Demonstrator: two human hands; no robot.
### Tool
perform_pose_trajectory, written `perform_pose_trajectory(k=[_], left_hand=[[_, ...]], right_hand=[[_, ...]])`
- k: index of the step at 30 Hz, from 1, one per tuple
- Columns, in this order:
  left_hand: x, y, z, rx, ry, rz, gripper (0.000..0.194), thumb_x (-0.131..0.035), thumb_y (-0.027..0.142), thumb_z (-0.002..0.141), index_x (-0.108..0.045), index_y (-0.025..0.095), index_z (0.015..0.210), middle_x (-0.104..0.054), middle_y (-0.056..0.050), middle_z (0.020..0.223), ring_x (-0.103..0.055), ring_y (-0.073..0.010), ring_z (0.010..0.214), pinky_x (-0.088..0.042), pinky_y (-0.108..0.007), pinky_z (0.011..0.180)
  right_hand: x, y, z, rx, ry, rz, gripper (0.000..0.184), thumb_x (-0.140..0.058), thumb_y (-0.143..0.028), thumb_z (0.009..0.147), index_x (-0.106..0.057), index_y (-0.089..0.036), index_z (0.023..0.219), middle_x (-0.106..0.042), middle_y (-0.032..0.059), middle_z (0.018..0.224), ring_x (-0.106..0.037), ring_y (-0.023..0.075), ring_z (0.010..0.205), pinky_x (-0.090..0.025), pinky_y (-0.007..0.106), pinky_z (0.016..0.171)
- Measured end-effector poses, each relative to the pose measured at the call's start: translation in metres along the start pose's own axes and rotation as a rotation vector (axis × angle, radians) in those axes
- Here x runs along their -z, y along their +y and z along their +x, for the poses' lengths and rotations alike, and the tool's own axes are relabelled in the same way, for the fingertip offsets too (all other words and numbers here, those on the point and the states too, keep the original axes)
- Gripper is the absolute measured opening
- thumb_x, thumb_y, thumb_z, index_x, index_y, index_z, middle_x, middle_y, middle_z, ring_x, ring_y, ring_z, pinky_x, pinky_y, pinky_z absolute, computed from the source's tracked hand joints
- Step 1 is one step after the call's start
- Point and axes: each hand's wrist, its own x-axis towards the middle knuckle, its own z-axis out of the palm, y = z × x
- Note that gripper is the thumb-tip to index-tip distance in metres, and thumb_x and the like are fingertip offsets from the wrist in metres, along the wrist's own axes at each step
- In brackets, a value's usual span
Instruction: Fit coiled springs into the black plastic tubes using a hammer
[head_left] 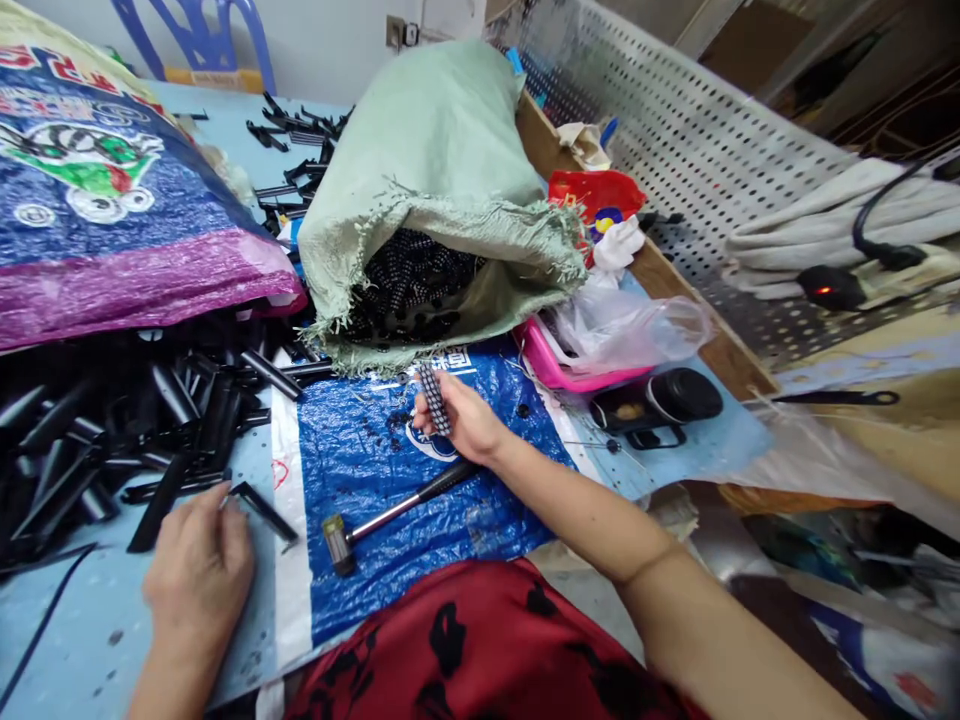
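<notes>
My right hand point(461, 415) is closed around a dark, tube-like piece with a pale checked texture point(433, 398), above a blue woven sheet point(390, 450). Many similar-looking pieces point(416, 270) fill the mouth of a pale green woven sack point(442, 130) just beyond it. On the left, my left hand point(199, 565) has curled fingers pinched at the end of a slim black plastic part with a hooked end point(264, 512). Between my hands a small mallet point(337, 545) lies on the sheet, its dark grip close under my right wrist.
A heap of black plastic parts point(180, 390) covers the left of the table, below a printed blue and purple sack point(150, 200). To the right are a pink basket point(551, 362) with a clear bag and a black lidded container point(682, 395). A perforated metal panel point(675, 170) rises behind.
</notes>
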Motion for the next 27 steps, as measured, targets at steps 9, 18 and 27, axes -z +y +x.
perform_pose_trajectory(k=[9, 18, 27], left_hand=[[0.005, 0.022, -0.018, 0.128, -0.192, 0.203, 0.049, -0.040, 0.065, 0.098, -0.062, 0.022, 0.089, -0.067, -0.014, 0.102, -0.066, -0.0331, 0.100, -0.050, -0.041, 0.077], [0.009, 0.008, -0.029, 0.175, -0.132, 0.209, 0.049, -0.049, 0.069, 0.092, -0.060, 0.022, 0.089, -0.066, -0.013, 0.099, -0.066, -0.0326, 0.098, -0.049, -0.040, 0.076], [0.008, 0.056, -0.026, 0.358, -0.088, -0.886, 0.041, -0.066, 0.050, 0.090, -0.055, 0.024, 0.120, -0.062, 0.006, 0.066, -0.051, -0.0127, 0.045, -0.043, -0.026, 0.047]], right_hand=[[-0.040, 0.023, -0.019, -0.102, -0.092, 0.087, 0.065, -0.068, -0.082, 0.082, -0.063, -0.020, 0.098, -0.066, -0.0005, 0.080, -0.064, 0.0117, 0.064, -0.052, 0.024, 0.057], [-0.052, 0.024, -0.031, -0.099, -0.096, 0.047, 0.058, -0.067, -0.076, 0.086, -0.066, -0.019, 0.100, -0.054, -0.0067, 0.064, -0.043, 0.0055, 0.043, -0.030, 0.019, 0.040], [-0.062, 0.026, -0.045, -0.165, -0.075, 0.261, 0.054, -0.070, -0.074, 0.085, -0.066, -0.022, 0.101, -0.063, -0.0043, 0.069, -0.056, 0.0098, 0.051, -0.046, 0.023, 0.048]])
